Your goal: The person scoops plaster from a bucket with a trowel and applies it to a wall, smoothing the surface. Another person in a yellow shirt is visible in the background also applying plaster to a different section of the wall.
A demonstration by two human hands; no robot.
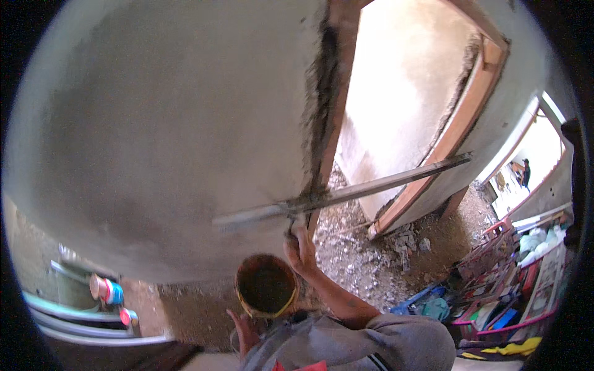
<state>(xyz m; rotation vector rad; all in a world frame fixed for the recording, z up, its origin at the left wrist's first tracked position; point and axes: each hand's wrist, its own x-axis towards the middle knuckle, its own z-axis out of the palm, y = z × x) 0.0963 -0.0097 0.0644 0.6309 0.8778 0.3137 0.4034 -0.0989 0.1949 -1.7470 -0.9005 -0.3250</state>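
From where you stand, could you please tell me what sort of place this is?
It looks like a building interior under construction or renovation: rough, unfinished wall edges run along the wooden door frame, rubble lies around its foot, and the right hand holds a long straightedge.

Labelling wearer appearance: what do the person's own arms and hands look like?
Left hand and right hand: no gloves visible. Right forearm: bare below a loose grey short sleeve, part of a grey top. Left sleeve can't be made out.
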